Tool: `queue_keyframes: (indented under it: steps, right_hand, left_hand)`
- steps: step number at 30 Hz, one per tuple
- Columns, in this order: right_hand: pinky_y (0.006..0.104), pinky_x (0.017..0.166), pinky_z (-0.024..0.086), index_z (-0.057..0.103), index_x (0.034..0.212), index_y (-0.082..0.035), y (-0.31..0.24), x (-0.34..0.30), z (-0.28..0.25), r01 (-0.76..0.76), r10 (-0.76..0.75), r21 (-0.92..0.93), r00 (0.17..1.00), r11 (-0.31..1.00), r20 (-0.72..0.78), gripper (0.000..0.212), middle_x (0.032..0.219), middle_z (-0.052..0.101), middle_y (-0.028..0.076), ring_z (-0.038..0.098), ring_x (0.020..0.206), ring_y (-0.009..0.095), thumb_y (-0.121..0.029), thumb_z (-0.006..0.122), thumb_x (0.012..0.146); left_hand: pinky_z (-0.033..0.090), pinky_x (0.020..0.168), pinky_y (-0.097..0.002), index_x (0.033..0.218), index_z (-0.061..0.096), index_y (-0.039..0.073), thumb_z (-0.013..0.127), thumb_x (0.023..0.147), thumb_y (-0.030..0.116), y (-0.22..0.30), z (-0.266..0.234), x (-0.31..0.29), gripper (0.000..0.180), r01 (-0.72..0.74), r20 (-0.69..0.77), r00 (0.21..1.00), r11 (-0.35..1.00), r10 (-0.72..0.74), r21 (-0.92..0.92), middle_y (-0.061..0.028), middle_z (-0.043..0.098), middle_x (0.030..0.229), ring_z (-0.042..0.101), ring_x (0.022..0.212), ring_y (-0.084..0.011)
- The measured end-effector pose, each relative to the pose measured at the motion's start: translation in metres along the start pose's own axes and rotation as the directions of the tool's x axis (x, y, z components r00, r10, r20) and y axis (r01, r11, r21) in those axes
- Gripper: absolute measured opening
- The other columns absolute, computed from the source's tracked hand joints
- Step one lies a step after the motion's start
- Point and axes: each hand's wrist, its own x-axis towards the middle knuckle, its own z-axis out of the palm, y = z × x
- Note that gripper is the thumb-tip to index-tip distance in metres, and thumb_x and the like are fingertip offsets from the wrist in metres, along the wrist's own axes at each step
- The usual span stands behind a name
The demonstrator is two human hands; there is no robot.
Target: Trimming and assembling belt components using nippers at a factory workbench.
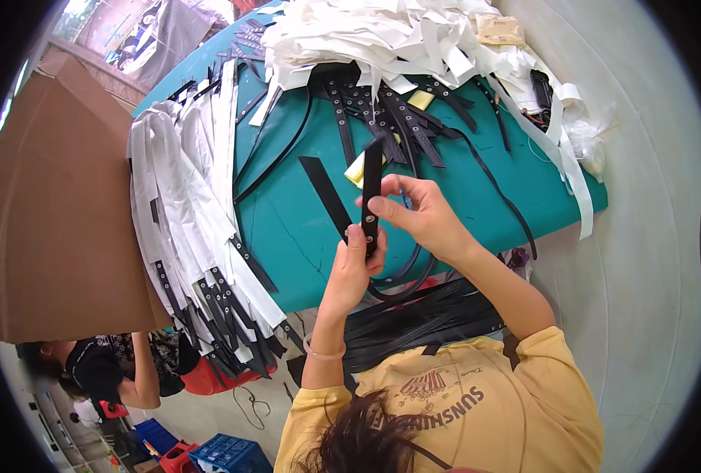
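In front of my chest I hold a black belt (372,177) with metal eyelets, above the near edge of the green table. My left hand (352,268) grips it low down, thumb against the strap. Its two ends stick up; one leans to the left and the other stands nearly upright. My right hand (425,213) has its thumb and fingers closed on the upright end, just above the eyelets. The belt's lower part loops down below my hands. Many more black straps (425,319) lie across my lap.
White-wrapped belts (181,169) with black eyeleted ends hang over the table's left side, beside a large cardboard box (67,213). White strips (358,35) and black eyeleted strap ends (339,118) cover the far side. Another person (122,370) sits at lower left, near a blue crate (228,453).
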Motion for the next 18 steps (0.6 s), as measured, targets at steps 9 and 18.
queue_keyframes:
  steps: [9,18]
  right_hand:
    - [0.0213,0.059,0.042,0.06,0.08,-0.001,-0.004,-0.008,0.016,-0.115,0.099,-0.222,0.992,0.968,-0.083,0.021,0.071,0.054,-0.003,0.048,0.066,0.004,-0.021,0.066,0.087]
    - [0.0196,0.052,0.032,0.057,0.083,-0.003,-0.034,-0.014,-0.012,-0.063,0.052,-0.083,0.99,0.995,-0.134,0.016,0.068,0.051,-0.002,0.04,0.059,0.002,-0.017,0.056,0.09]
  left_hand:
    - [0.041,0.056,-0.0205,0.112,0.052,-0.002,0.045,0.099,0.025,0.008,0.003,-0.008,0.031,-0.114,-0.219,0.962,0.97,0.162,0.214,-0.0005,0.053,0.074,0.051,0.064,-0.008]
    - [0.031,0.043,-0.0193,0.101,0.059,-0.003,0.048,0.097,0.016,0.021,0.01,-0.027,0.023,0.063,-0.266,0.961,0.997,-0.072,-0.043,-0.0012,0.053,0.062,0.039,0.045,-0.0044]
